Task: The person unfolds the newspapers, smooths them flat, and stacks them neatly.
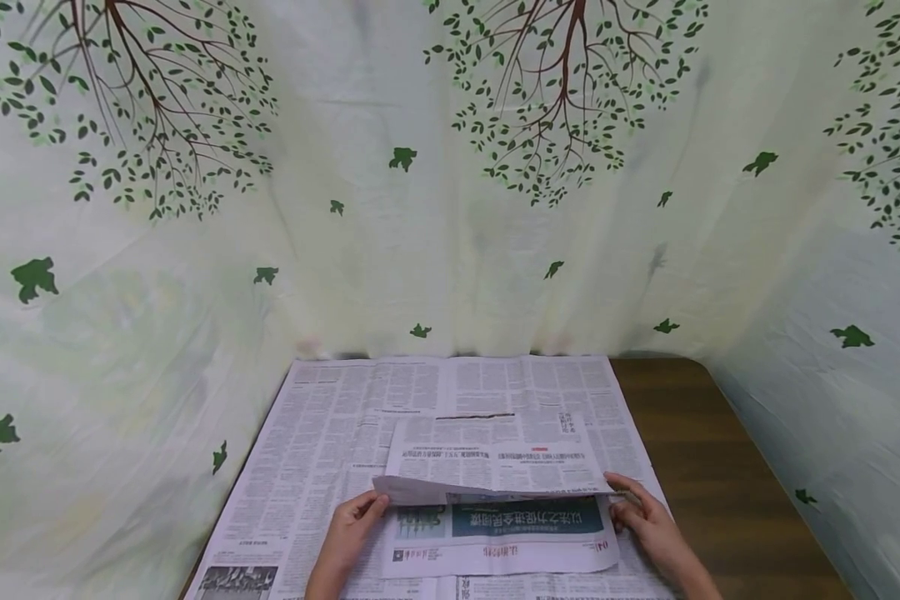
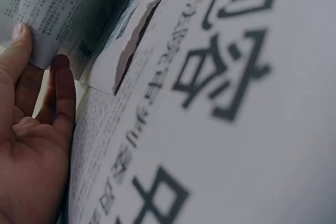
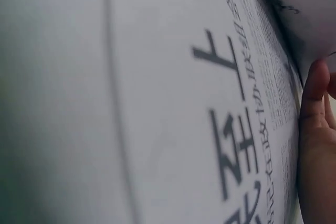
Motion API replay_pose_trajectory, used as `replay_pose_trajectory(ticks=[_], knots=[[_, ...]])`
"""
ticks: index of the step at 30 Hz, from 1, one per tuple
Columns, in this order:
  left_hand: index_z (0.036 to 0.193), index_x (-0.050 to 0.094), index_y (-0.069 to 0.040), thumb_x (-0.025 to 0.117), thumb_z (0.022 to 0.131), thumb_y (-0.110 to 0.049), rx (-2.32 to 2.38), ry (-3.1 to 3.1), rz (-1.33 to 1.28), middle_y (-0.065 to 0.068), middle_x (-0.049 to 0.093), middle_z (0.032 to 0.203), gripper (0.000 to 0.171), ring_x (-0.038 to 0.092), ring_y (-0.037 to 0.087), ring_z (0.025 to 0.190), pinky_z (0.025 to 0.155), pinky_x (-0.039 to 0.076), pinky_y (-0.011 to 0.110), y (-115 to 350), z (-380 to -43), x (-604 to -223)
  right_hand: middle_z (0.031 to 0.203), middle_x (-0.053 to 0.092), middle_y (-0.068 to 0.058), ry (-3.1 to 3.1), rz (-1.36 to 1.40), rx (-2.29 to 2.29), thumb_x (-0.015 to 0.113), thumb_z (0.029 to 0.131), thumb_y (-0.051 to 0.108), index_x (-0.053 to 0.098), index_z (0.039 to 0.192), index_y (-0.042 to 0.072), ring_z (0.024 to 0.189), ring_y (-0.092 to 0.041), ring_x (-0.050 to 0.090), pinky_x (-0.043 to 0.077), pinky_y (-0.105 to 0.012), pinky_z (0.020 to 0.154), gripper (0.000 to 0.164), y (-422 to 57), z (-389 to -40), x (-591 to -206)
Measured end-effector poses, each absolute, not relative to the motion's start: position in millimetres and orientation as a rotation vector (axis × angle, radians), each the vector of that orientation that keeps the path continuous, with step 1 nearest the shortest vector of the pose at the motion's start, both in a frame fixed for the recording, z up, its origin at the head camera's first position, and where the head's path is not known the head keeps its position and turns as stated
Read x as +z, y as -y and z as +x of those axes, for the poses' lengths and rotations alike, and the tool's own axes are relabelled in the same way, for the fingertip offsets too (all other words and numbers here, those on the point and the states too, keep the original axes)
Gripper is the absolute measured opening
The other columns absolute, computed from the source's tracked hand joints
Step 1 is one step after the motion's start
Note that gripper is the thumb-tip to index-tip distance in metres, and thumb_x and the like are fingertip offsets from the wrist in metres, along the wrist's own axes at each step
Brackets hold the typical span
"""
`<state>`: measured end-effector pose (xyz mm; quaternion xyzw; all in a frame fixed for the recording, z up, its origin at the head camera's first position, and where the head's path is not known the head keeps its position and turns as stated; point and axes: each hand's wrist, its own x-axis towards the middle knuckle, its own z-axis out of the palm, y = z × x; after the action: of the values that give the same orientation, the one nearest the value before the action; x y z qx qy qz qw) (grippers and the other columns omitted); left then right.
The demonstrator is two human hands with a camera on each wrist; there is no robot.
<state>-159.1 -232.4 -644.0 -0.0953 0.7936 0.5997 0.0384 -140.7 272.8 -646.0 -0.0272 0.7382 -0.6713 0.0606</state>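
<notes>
A folded newspaper sheet (image 1: 487, 471) lies near the table's front, its top layer lifted along the near edge. Beneath that layer shows a lower part with a dark green printed banner (image 1: 528, 521). My left hand (image 1: 351, 529) pinches the left corner of the lifted layer between thumb and fingers. In the left wrist view, the left hand (image 2: 37, 135) holds the raised paper (image 2: 58, 14), and a ragged torn edge (image 2: 134, 43) shows beside it. At the opposite corner my right hand (image 1: 652, 529) grips the same layer. The right wrist view shows the right thumb (image 3: 315, 85) against the paper (image 3: 310, 19).
Larger newspaper sheets (image 1: 300, 450) are spread under the folded one and cover most of the table. A strip of dark wooden tabletop (image 1: 697, 442) shows along the right. A pale cloth (image 1: 480, 275) printed with trees and leaves hangs around the back and sides.
</notes>
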Motion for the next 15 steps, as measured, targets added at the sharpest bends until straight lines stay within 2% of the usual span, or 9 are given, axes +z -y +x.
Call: replay_pose_trajectory(ticks=[4,7,11,15], knots=[[0.121,0.075,-0.007,0.07,0.095,-0.043,1.856,-2.383,-0.284,0.008,0.073,0.129,0.045,0.068,0.01,0.119,0.097,0.053,0.02,235,-157,-643,0.089,0.067,-0.003,-2.29,-0.208,-2.021,0.058,0.102,0.002,0.045,0.148,-0.002,0.073,-0.009,0.063,0.053,-0.028,0.065,0.048,-270,-139,-649],[0.122,0.074,-0.005,0.069,0.097,-0.04,1.882,-2.322,-0.25,0.008,0.073,0.128,0.044,0.067,0.005,0.116,0.097,0.051,0.016,239,-156,-643,0.105,0.063,0.002,-2.395,-0.24,-1.98,0.063,0.098,-0.003,0.05,0.146,0.002,0.075,-0.007,0.061,0.052,-0.027,0.064,0.051,-264,-138,-649],[0.119,0.074,0.0,0.069,0.098,-0.037,1.948,-2.222,-0.22,0.006,0.075,0.121,0.043,0.066,0.003,0.103,0.091,0.05,0.015,243,-156,-645,0.119,0.057,0.0,-2.683,-0.325,-1.851,0.065,0.089,-0.015,0.063,0.136,0.005,0.071,-0.003,0.053,0.048,-0.023,0.06,0.051,-253,-138,-648],[0.115,0.074,0.003,0.07,0.098,-0.035,1.991,-2.172,-0.195,0.003,0.076,0.114,0.041,0.066,0.007,0.098,0.089,0.051,0.018,245,-156,-645,0.108,0.068,-0.004,-2.968,-0.326,-1.73,0.067,0.082,-0.021,0.077,0.115,0.012,0.079,0.001,0.057,0.049,-0.02,0.061,0.047,-248,-139,-644]])
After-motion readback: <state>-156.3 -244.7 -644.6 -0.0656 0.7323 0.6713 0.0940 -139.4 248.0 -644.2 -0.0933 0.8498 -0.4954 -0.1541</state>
